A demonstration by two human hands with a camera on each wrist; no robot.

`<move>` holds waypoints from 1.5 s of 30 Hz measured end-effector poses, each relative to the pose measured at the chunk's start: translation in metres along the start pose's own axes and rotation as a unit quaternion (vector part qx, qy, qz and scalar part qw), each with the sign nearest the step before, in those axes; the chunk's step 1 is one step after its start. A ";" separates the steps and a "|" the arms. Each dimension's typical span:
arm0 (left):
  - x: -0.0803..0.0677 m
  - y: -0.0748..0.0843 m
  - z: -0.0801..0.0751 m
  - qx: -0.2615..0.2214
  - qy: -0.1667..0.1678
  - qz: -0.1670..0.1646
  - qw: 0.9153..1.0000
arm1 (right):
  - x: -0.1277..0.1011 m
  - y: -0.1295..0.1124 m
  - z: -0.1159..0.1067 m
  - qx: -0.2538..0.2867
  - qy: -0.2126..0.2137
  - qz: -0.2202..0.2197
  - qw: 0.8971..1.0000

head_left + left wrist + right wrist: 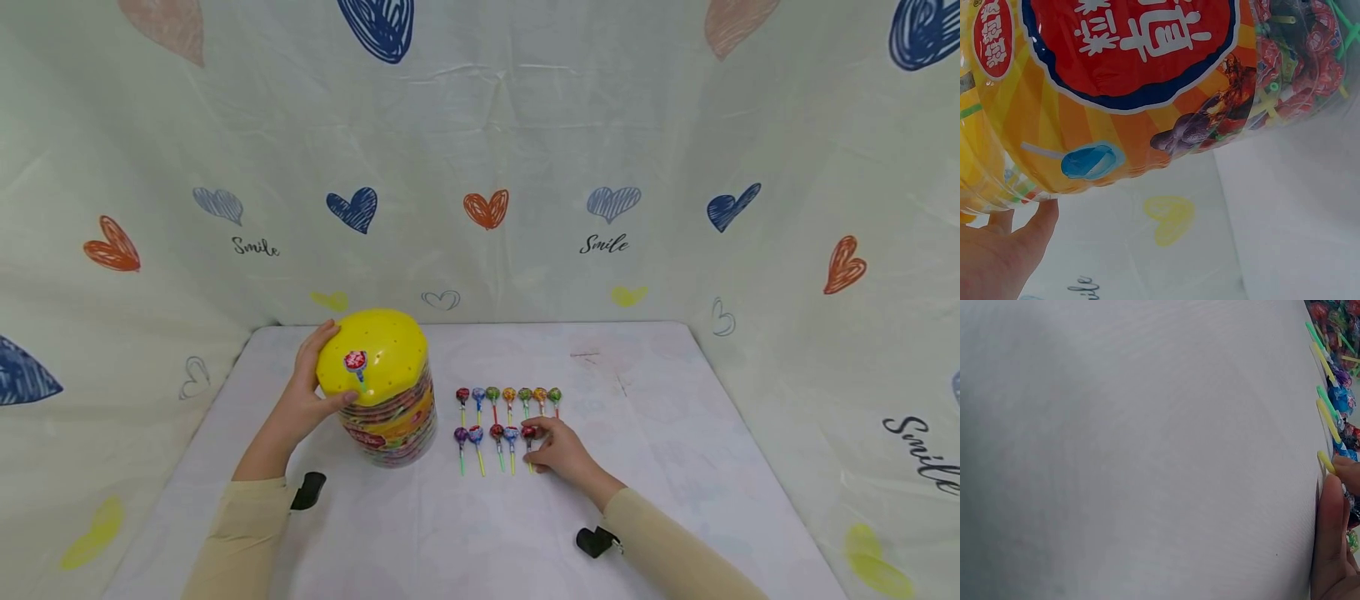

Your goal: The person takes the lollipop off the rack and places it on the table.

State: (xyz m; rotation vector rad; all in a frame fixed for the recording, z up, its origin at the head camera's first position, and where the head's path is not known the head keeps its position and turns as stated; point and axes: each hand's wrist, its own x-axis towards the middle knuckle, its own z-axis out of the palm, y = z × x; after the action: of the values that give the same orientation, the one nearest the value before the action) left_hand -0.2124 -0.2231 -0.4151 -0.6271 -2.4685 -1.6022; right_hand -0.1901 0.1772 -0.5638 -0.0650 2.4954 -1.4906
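Observation:
My left hand (303, 400) grips a large clear plastic jar (401, 429) at its yellow lid (386, 350), thumb at the front and fingers at the far left side. In the left wrist view, the jar's orange label (1141, 140) and wrapped lollipops inside show close up. My right hand (562, 454) pinches a dark red lollipop (529, 433) at the right end of the nearer row. Its yellow stick (1325, 462) shows between thumb and finger in the right wrist view. Left of it in that row lie several lollipops, among them a blue one (512, 434) and a purple one (461, 435).
A farther row of several lollipops, including a green one (492, 393), runs parallel behind the nearer row. Everything stands on a white-covered table (652, 467). A pale curtain (540, 275) printed with hearts hangs behind and at both sides.

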 end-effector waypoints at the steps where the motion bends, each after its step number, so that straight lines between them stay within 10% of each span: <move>1: 0.000 0.000 0.000 0.000 -0.001 0.001 1.000 | 0.000 0.000 0.000 -0.001 0.001 0.000 1.000; 27: -0.001 0.004 -0.001 -0.001 -0.002 0.000 1.000 | -0.002 -0.042 -0.023 0.042 0.023 -0.050 0.998; 45: -0.001 0.003 0.002 0.001 -0.003 -0.005 1.000 | -0.004 -0.161 -0.012 0.092 -0.017 -0.305 0.948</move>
State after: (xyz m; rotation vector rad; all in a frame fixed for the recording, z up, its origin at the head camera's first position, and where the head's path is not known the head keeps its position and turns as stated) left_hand -0.2096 -0.2210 -0.4135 -0.6210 -2.4829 -1.6027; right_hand -0.2019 0.1108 -0.4168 -0.8926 2.4062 -1.9062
